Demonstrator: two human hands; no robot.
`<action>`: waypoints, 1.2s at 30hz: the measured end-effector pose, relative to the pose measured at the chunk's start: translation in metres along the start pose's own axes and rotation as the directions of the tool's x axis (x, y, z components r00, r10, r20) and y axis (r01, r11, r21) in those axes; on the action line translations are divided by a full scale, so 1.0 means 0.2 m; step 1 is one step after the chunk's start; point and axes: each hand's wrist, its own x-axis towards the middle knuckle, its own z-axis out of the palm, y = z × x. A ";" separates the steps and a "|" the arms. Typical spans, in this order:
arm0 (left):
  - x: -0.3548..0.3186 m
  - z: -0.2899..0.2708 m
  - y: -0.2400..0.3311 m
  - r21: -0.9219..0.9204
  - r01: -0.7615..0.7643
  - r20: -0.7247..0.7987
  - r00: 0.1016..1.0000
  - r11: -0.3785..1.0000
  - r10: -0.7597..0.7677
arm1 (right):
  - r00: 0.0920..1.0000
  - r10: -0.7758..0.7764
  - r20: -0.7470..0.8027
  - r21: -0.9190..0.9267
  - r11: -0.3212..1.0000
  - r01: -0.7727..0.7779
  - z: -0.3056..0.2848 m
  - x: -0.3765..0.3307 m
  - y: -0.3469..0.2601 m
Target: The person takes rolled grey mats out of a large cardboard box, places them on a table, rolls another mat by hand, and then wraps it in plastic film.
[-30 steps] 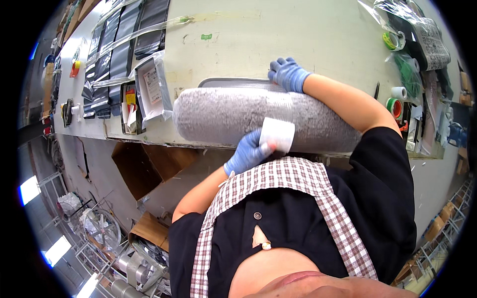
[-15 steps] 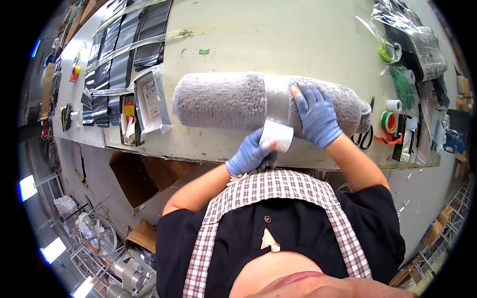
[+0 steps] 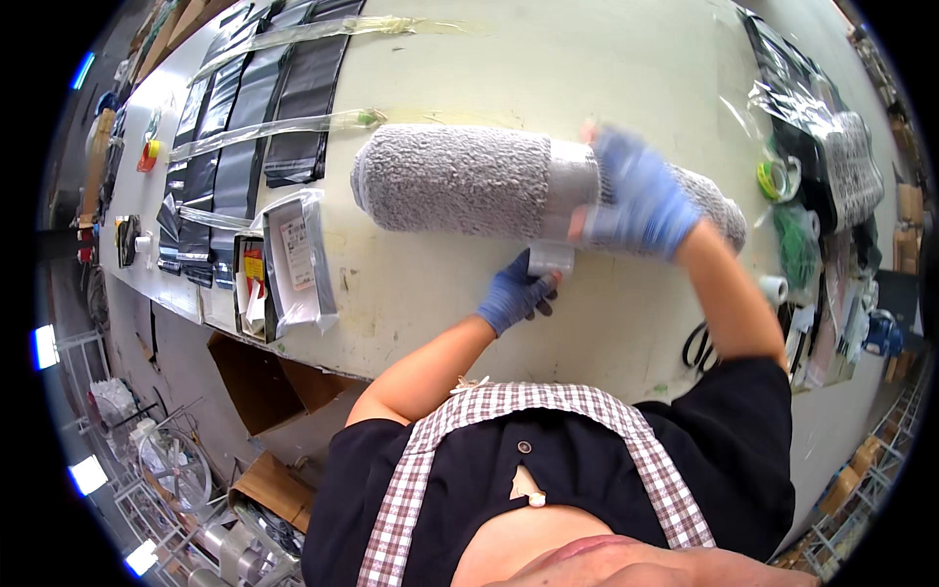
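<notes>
On the table (image 3: 606, 338), head view, I've got the rolled grey rug (image 3: 460, 181); left hand (image 3: 515, 295) grips the tape roll (image 3: 553, 258) by the rug's near edge; right hand (image 3: 641, 191) blurs across the rug, fingers' hold I can't tell.

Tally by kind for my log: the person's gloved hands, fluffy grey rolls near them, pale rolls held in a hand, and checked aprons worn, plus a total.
Gloved hands: 2 (left hand and right hand, the latter blurred)
Fluffy grey roll: 1
Pale roll in the left hand: 1
Checked apron: 1
Total: 5
</notes>
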 end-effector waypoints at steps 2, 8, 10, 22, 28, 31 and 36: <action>0.04 -0.03 0.08 0.026 0.033 0.039 0.999 0.999 -0.034 | 0.982 0.024 0.186 -0.253 0.967 0.025 -0.01 0.04 -0.14; 0.47 -0.10 0.42 -0.130 -0.029 0.070 0.997 0.991 0.039 | 0.937 0.347 0.045 -0.066 0.937 -0.344 -0.17 0.69 0.60; 0.57 -0.11 0.56 -0.203 -0.038 0.051 0.997 0.978 0.049 | 0.983 0.159 0.093 0.031 0.986 -0.163 -0.16 0.76 0.64; -0.11 -0.11 -0.17 0.011 0.056 0.325 0.944 0.998 -0.057 | 0.694 0.078 0.716 0.149 0.954 -0.261 0.08 0.27 0.04; 0.19 -0.06 0.23 -0.039 0.020 0.260 0.966 0.999 -0.009 | 0.916 0.246 0.318 0.374 0.855 -0.360 0.07 0.40 0.71; 0.21 -0.05 0.22 -0.082 -0.002 0.202 0.979 0.997 0.018 | 0.793 0.208 0.573 0.334 0.824 -0.458 -0.01 0.44 0.37; -0.08 -0.11 -0.06 0.017 0.109 0.254 0.961 0.994 -0.110 | 0.737 0.074 0.672 0.446 0.754 -0.483 0.17 0.24 0.12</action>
